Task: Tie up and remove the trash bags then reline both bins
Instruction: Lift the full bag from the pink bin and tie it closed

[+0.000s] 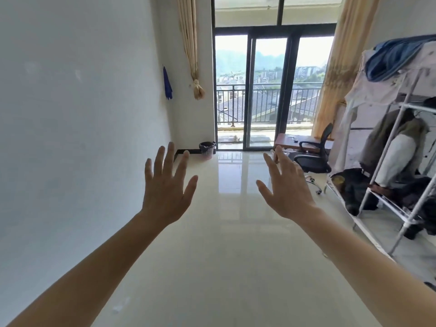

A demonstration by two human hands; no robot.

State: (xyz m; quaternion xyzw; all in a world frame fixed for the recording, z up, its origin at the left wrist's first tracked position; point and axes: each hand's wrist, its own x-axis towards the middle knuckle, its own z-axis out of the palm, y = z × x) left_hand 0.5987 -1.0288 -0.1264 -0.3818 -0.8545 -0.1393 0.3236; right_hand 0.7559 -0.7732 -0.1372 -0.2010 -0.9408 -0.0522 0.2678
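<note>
A small pink bin [207, 153] lined with a black trash bag [207, 145] stands on the floor in the far left corner, beside the glass balcony door. My left hand [168, 185] is stretched out in front of me with its fingers spread, holding nothing. My right hand [285, 188] is held out the same way, fingers straight and empty. Both hands hover in mid-air, well short of the bin. Only one bin shows in the head view.
A glossy tiled floor [226, 244] runs from me to the balcony door [269, 90]. A white wall lines the left. On the right stand a clothes rack [391, 161], a black office chair [315, 154] and a low wooden table [290, 140].
</note>
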